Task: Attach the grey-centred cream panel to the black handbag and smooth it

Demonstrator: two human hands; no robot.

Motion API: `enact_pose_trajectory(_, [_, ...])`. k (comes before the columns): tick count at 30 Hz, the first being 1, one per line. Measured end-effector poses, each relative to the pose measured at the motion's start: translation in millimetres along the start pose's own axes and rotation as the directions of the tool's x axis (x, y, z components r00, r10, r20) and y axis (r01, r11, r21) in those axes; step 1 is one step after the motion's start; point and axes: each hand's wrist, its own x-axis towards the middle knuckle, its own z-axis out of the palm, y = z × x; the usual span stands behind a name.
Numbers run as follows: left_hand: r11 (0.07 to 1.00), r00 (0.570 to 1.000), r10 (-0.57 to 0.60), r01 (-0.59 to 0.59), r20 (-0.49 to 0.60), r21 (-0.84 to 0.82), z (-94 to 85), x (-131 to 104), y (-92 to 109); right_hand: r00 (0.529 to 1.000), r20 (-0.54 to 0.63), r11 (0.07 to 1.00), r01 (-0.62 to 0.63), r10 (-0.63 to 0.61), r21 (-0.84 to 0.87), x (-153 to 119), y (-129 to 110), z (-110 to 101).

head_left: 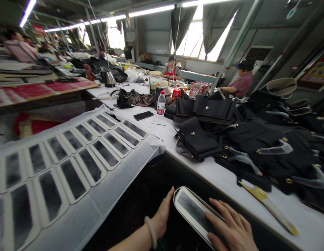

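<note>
right hand is pressing flat, unclenched, on the glued panel; left hand is steadying its end. wet glue could be smearing onto fingers.

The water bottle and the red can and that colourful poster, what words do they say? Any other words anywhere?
None can be read.
Water bottle label: too small.
Red can: blurred.
Poster on the right wall: blurred.
Red sign far left: blurred.
Printed bag: too small.

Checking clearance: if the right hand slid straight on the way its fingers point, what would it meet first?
The right hand points up-left along the panel it rests on; past its end probably the left hand's thumb, though depth is unclear.
</note>
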Motion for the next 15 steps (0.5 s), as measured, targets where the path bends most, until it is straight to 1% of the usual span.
enact_pose_trajectory(1, [1.000,1.000,0.012,-0.012,0.000,-0.003,-0.3,1,0,0.999,0.017,0.999,-0.029,0.029,0.012,1,-1,2])
enact_pose_trajectory(3, [0.999,0.999,0.040,-0.040,-0.015,0.004,-1.2,1,-1,0.988,0.108,0.986,-0.125,0.113,0.109,6,-3,4])
enact_pose_trajectory(4, [0.999,0.999,0.046,-0.046,-0.024,0.011,-1.6,2,-1,0.973,0.162,0.963,-0.194,0.165,0.186,9,-5,5])
enact_pose_trajectory(6, [0.998,0.998,0.051,-0.049,-0.044,0.038,-2.1,3,-1,0.932,0.258,0.885,-0.332,0.255,0.327,18,-8,6])
enact_pose_trajectory(8, [0.998,0.998,0.042,-0.040,-0.049,0.056,-1.8,3,0,0.908,0.276,0.823,-0.407,0.316,0.396,28,-13,5])
enact_pose_trajectory(10, [0.998,0.998,0.049,-0.047,-0.044,0.051,-0.8,3,0,0.918,0.236,0.821,-0.393,0.320,0.415,38,-20,3])
enact_pose_trajectory(12, [0.998,0.998,0.059,-0.058,-0.036,0.020,0.4,4,1,0.940,0.190,0.849,-0.337,0.282,0.407,47,-28,2])
enact_pose_trajectory(15, [0.998,0.997,0.067,-0.067,-0.034,-0.002,2.3,5,2,0.958,0.175,0.890,-0.276,0.225,0.363,56,-37,4])
